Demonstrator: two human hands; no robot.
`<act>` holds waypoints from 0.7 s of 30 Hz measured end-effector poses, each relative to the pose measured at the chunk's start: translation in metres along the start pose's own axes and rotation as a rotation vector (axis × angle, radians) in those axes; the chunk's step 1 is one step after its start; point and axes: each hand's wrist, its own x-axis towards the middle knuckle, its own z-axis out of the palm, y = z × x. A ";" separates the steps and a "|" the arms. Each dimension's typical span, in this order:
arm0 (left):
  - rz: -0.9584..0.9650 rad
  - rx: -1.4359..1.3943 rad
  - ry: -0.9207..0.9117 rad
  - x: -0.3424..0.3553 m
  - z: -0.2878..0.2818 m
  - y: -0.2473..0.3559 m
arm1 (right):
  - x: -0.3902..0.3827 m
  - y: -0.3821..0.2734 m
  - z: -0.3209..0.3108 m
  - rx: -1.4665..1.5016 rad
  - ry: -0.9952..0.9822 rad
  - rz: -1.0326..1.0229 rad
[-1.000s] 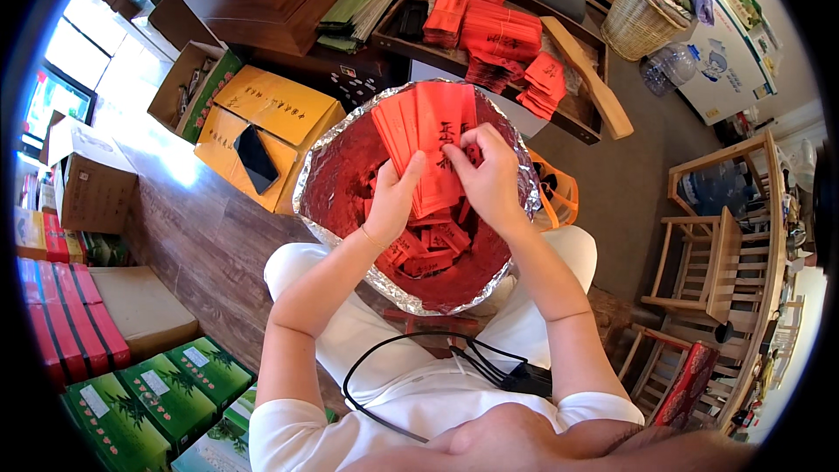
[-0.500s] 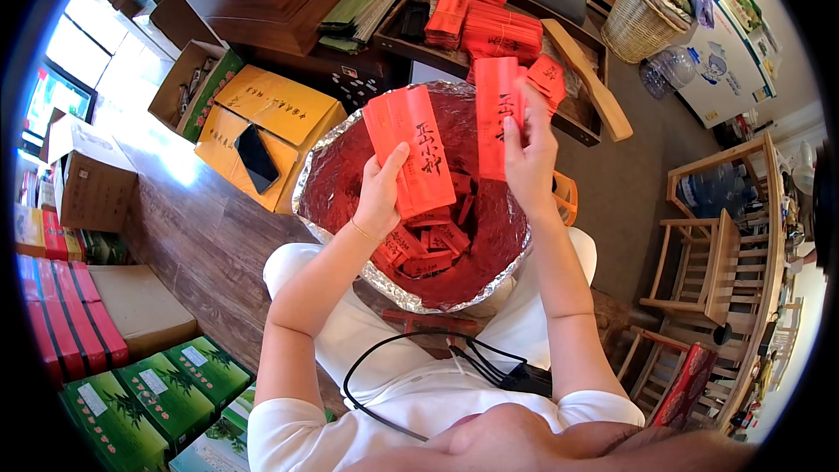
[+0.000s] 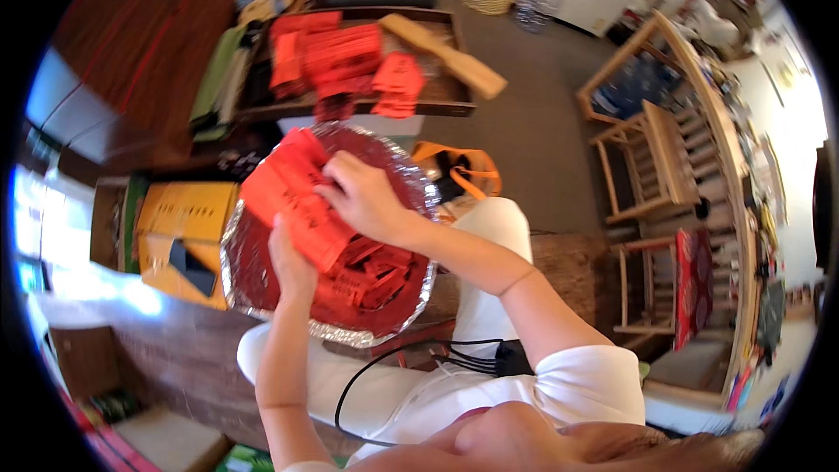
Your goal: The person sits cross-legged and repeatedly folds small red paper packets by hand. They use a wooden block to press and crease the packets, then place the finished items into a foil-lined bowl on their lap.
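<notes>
Over a round basin (image 3: 426,280) with a red inside and a crinkled silver foil rim, my left hand (image 3: 293,255) grips a fanned bunch of flat red packets (image 3: 288,192) printed in dark characters. My right hand (image 3: 363,201) is closed at the bunch's right edge, its fingers bent onto the packets. Blur hides whether it pinches one packet or several. Below both hands, small red packets (image 3: 371,275) lie heaped in the basin, which rests by my knees.
Behind the basin, a dark wooden tray (image 3: 446,109) holds stacked red packets (image 3: 343,52) and a wooden paddle (image 3: 450,57). Yellow cartons (image 3: 183,210) with a dark phone (image 3: 192,267) stand left. An orange-handled bag (image 3: 476,170) sits right of the basin, wooden chairs (image 3: 647,153) farther right.
My right hand has come from beside the bunch to close on its edge. The bunch has tilted and fanned. The whole view has turned, shifting the basin and tray left in the picture.
</notes>
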 end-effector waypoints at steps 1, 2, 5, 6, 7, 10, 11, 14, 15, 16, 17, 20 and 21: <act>-0.043 -0.037 0.018 -0.002 0.012 0.009 | 0.001 0.006 -0.005 -0.013 0.025 0.006; -0.084 -0.074 0.044 -0.006 0.022 0.019 | 0.003 0.007 -0.009 -0.002 0.058 0.022; -0.008 -0.206 -0.209 -0.007 0.033 0.031 | 0.008 0.008 -0.016 0.042 0.107 0.038; -0.011 -0.227 -0.196 -0.006 0.031 0.030 | 0.008 0.007 -0.015 0.077 0.111 0.048; -0.013 -0.248 -0.183 -0.003 0.029 0.029 | 0.008 0.006 -0.017 0.113 0.114 0.056; -0.028 -0.221 -0.146 -0.003 0.029 0.031 | 0.004 0.003 -0.016 0.170 0.094 0.111; -0.031 -0.215 -0.121 -0.004 0.029 0.031 | 0.004 0.003 -0.014 0.188 0.095 0.117; -0.032 -0.220 -0.130 -0.003 0.029 0.029 | 0.006 0.005 -0.016 0.162 0.066 0.047; -0.032 -0.220 -0.127 -0.003 0.030 0.029 | 0.007 0.006 -0.017 0.126 0.055 0.009; -0.029 -0.222 -0.131 -0.002 0.031 0.028 | 0.006 0.004 -0.020 0.119 0.005 0.067; -0.028 -0.216 -0.136 -0.002 0.032 0.029 | 0.005 0.008 -0.019 0.112 0.020 0.030; -0.027 -0.204 -0.140 0.000 0.031 0.030 | 0.006 0.015 -0.016 0.111 0.038 -0.012; -0.025 -0.203 -0.131 0.000 0.026 0.030 | 0.007 0.010 -0.016 0.128 0.027 0.023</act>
